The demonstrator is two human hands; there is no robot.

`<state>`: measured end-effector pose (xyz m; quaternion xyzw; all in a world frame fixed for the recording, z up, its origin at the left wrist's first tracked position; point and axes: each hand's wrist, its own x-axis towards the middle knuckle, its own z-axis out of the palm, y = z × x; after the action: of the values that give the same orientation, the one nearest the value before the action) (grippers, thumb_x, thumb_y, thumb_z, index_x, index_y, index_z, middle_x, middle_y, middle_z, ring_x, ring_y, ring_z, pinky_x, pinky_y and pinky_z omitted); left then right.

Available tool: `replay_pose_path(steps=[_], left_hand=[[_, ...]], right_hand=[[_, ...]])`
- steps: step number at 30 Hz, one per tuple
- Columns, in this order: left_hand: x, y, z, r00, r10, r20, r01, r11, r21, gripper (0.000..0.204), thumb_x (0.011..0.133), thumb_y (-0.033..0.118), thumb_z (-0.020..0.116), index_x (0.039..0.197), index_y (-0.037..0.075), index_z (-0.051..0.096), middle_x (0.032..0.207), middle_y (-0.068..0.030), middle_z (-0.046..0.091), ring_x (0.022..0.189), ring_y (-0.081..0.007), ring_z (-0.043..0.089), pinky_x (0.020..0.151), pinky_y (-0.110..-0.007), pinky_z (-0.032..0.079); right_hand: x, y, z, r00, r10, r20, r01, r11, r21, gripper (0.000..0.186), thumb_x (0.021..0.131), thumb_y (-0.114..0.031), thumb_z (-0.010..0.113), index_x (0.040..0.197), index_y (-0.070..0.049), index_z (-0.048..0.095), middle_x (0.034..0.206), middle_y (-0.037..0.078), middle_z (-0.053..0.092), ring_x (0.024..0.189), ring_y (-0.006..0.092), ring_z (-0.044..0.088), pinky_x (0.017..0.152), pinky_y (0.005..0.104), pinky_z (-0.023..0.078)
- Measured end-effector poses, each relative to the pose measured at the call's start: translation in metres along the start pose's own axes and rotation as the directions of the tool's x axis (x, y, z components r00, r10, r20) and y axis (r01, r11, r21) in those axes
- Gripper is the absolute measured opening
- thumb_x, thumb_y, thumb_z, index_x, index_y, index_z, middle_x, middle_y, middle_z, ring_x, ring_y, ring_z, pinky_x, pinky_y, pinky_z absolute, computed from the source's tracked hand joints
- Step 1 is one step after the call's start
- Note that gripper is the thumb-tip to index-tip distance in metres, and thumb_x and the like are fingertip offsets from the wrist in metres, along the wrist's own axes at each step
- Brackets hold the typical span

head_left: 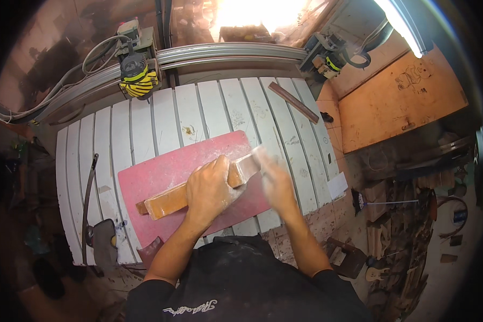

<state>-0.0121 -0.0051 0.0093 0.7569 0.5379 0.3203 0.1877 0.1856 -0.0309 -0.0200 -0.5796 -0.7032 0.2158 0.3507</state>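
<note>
Gripping a wooden block [167, 202], the left hand [207, 185] wraps its fingers over the middle; the block spans eight to two o'clock above the pink mat [220, 145] on the bench [141, 123]. The blurred right hand [276, 185] is near the two o'clock end; whether its fingers hold anything, I cannot tell.

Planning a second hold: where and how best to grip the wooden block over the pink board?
Probably the left end of the wooden block, from above, pinching across its long sides. That end juts past the left hand, away from the blurred right hand. A darker brown piece shows beyond the tip, so end-on looks less handy.
</note>
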Motion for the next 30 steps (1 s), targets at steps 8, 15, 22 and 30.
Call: replay_pose_path(steps=[8,15,22,30], left_hand=[[-0.001,0.003,0.004,1.0,0.011,-0.015,-0.012,1.0,-0.026,0.043,0.071,0.026,0.092,0.085,0.006,0.057,0.077,-0.0168,0.069,0.074,-0.0398,0.071,0.065,-0.05,0.055],[-0.002,0.001,0.004,1.0,0.008,0.017,-0.008,1.0,-0.003,0.039,0.073,0.023,0.089,0.085,0.006,0.057,0.08,-0.0164,0.07,0.077,-0.0398,0.071,0.068,-0.05,0.055],[-0.004,0.001,0.002,1.0,0.003,-0.008,-0.003,1.0,-0.003,0.04,0.072,0.024,0.09,0.084,0.005,0.056,0.079,-0.0166,0.069,0.077,-0.0402,0.071,0.068,-0.05,0.055],[-0.004,0.001,0.009,0.998,0.049,-0.039,-0.048,0.999,0.02,0.053,0.07,0.036,0.097,0.083,0.006,0.055,0.074,-0.0183,0.067,0.07,-0.0415,0.068,0.065,-0.051,0.053]], right_hand=[[-0.004,0.026,-0.003,1.0,0.027,0.001,-0.026,0.989,-0.145,0.058,0.095,0.014,0.049,0.151,0.004,0.058,0.158,0.027,0.055,0.148,0.037,0.054,0.125,0.0402,0.041],[-0.012,-0.016,0.009,0.996,-0.08,-0.049,0.087,0.983,0.16,0.065,0.089,0.014,0.05,0.149,-0.006,0.063,0.151,0.024,0.061,0.142,0.0359,0.059,0.12,0.0403,0.048],[-0.014,-0.026,0.002,0.982,-0.187,-0.027,0.188,0.98,0.069,0.062,0.093,0.011,0.048,0.15,-0.009,0.064,0.153,0.022,0.06,0.144,0.0364,0.058,0.118,0.0464,0.047],[0.003,0.067,-0.034,0.985,0.008,-0.171,-0.035,0.987,-0.159,0.064,0.088,0.01,0.047,0.15,0.002,0.06,0.139,0.027,0.069,0.112,0.0393,0.074,0.099,0.0434,0.057]])
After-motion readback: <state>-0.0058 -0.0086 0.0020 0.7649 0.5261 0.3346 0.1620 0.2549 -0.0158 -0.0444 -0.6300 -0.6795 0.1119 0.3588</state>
